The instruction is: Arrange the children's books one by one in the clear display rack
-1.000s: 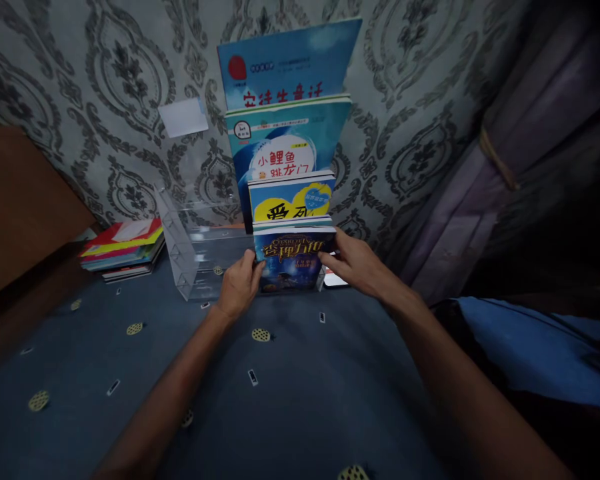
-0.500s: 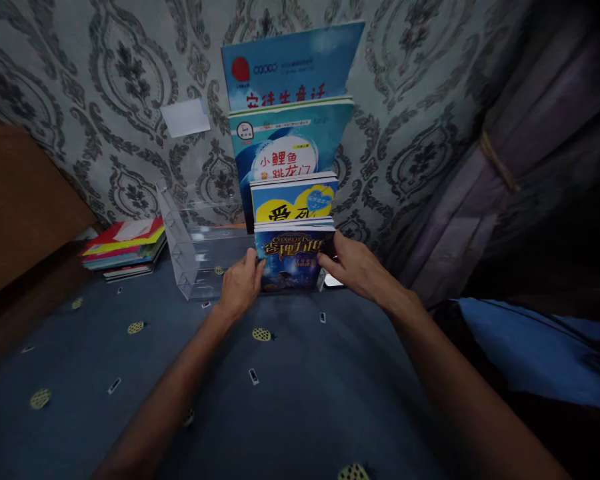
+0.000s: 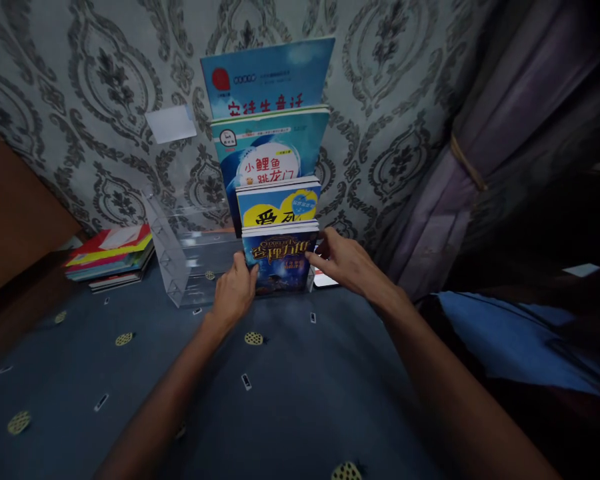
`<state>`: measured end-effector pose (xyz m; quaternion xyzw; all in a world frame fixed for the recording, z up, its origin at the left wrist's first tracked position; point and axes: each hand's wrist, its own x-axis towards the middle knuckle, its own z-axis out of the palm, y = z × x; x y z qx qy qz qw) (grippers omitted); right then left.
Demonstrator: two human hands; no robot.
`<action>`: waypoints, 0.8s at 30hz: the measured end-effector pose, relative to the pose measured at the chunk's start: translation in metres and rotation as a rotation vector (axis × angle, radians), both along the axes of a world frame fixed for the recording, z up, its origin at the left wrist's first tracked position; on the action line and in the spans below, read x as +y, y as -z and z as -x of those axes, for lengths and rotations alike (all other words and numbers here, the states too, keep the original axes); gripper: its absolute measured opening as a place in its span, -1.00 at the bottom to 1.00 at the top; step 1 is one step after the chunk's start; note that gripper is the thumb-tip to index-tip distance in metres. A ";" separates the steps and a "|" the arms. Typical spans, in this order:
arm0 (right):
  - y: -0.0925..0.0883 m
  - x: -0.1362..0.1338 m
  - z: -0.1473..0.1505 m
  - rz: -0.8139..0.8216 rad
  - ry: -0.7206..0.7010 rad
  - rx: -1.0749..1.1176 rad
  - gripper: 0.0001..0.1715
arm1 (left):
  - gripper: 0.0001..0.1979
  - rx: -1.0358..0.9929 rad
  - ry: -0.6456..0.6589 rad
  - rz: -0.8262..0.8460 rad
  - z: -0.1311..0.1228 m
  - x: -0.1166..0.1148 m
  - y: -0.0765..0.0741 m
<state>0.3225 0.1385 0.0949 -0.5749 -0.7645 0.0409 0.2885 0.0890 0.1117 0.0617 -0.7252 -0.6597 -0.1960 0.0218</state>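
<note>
A glossy dark-blue paperback (image 3: pixel 281 268) with gold lettering stands upright in the front tier of a clear, smooth plastic stepped rack (image 3: pixel 164 250). At its eight o'clock, the left hand (image 3: pixel 234 290) is clamped on one edge, thumb in front; its other fingertips are hidden. At three o'clock, the right hand (image 3: pixel 347 263) pinches the opposite edge, thumb on the cover, fingers behind. Toward twelve rise a yellow-and-blue book (image 3: pixel 276 205), a teal picture book (image 3: pixel 307 137) and a taller blue book (image 3: pixel 280 67). A flat stack of thin bright booklets (image 3: pixel 114 250) lies at nine, on matte blue pineapple-print cloth (image 3: pixel 290 407). Damask-patterned wallpaper (image 3: pixel 385 73) backs everything; at two, a softly pleated lilac curtain (image 3: pixel 433 207) hangs gathered.
</note>
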 end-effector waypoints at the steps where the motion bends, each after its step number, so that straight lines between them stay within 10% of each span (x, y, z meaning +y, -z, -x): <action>1: -0.001 0.000 0.001 -0.005 -0.013 0.001 -0.67 | -0.69 -0.007 0.001 -0.005 -0.001 0.000 0.000; 24: 0.002 0.000 0.013 -0.055 0.042 -0.045 -0.81 | -0.49 -0.098 0.017 0.087 -0.003 -0.001 -0.002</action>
